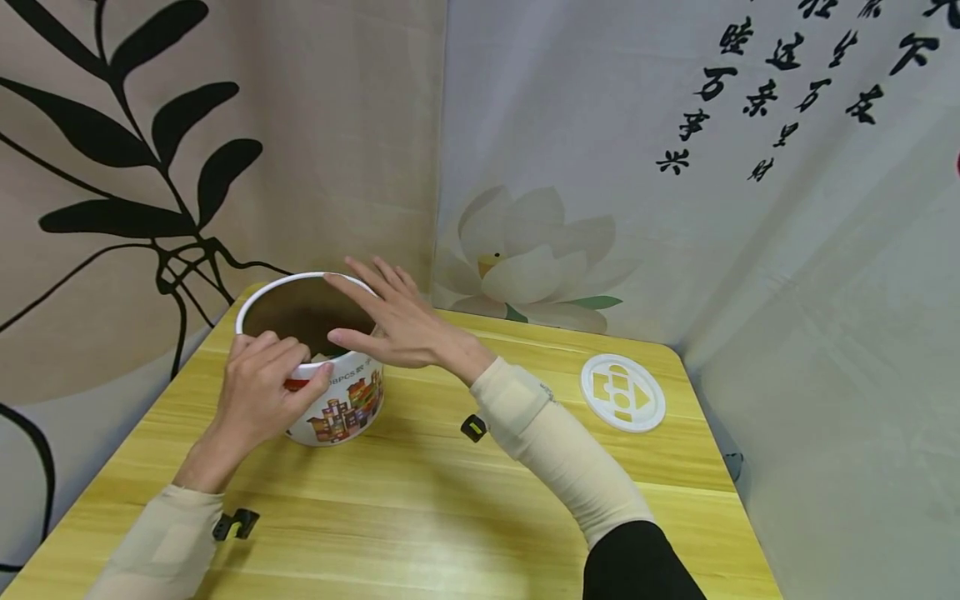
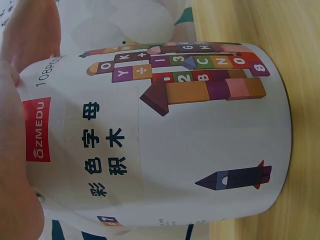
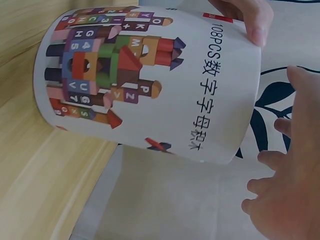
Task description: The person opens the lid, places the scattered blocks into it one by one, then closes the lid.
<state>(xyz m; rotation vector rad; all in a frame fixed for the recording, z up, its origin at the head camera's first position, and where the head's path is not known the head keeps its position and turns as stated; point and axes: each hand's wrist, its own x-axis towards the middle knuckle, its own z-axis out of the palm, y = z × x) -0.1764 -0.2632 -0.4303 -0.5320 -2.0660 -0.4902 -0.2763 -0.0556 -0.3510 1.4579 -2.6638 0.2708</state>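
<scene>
A white cylindrical block bucket (image 1: 365, 377) stands on the table's left part with its top uncovered. Printed toy-block buildings and the text "108PCS" cover its side (image 3: 187, 65). My left hand (image 1: 262, 383) grips the near-left rim, fingers over the edge and thumb against the outer wall. Over the right side of the opening, my right hand (image 1: 401, 325) is held with fingers extended and spread. In the right wrist view its fingers (image 3: 272, 160) appear apart from the bucket wall. Inside, the bucket looks dark; a few pale pieces show near the left fingers, their kind unclear.
A round white lid (image 1: 641, 421) with shaped cutouts lies flat on the right of the wooden table (image 1: 420, 508). Fabric backdrops (image 1: 352, 125) with plant, lotus and writing prints stand behind and beside the table. Small black clips (image 1: 473, 427) are attached at both wrists.
</scene>
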